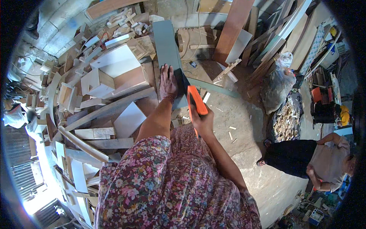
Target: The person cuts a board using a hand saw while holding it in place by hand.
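A long grey-green board (164, 42) reaches away from me on a wooden support. My left hand (168, 83) lies flat on its near part, fingers stretched forward, a thin red bracelet at the wrist. Just right of it, my right hand (203, 123) is wrapped around the orange handle of a handsaw (197, 102). The dark blade runs forward along the board's right side; whether its teeth touch the wood I cannot tell. Another thin grey-green strip (213, 87) slants off to the right, beyond the saw.
Wood offcuts, a white-and-brown box (121, 68) and a white panel (129, 119) crowd the left. Planks (234, 30) lean at the back. A filled plastic bag (280, 86) and a wood-scrap heap (286, 122) lie right, near a standing person (305, 158).
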### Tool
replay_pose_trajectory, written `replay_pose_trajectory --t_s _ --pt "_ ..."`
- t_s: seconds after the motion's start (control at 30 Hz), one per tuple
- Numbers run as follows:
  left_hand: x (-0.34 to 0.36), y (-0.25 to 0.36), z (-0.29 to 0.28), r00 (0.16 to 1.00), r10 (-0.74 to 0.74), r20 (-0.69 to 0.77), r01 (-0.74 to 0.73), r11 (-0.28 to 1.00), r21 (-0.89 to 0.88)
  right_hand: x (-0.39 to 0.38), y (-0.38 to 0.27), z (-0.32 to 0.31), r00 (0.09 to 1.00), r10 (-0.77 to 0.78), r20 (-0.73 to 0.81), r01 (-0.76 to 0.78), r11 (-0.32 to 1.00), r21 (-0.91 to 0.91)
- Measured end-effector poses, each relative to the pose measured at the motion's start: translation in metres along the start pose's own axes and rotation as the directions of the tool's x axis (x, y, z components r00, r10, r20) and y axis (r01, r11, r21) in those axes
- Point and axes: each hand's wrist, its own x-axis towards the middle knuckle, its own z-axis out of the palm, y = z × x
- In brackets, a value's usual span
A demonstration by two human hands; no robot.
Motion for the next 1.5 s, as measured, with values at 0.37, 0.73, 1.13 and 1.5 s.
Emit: replay_pose_trajectory --t_s 0.37,0.73,1.13,1.5 --pt "0.002 -0.003 0.004 0.993 -0.098 0.072 0.082 0.977 0.198 0.034 0.006 0.018 0.975 -0.213 -0.067 0.206 0.974 -0.096" --pt "0.019 0.004 0.001 0.995 -0.099 0.027 0.094 0.984 0.152 0.046 0.002 0.013 0.986 -0.165 -0.017 0.160 0.973 -0.165" --pt "0.016 0.007 -0.003 0.987 -0.135 0.086 0.128 0.988 0.082 0.018 0.017 0.011 0.999 -0.004 0.037 -0.003 0.982 0.190" --pt "0.002 0.000 0.010 0.999 -0.045 0.011 0.043 0.987 0.154 0.014 -0.038 0.001 0.978 -0.205 -0.039 0.196 0.966 -0.167"
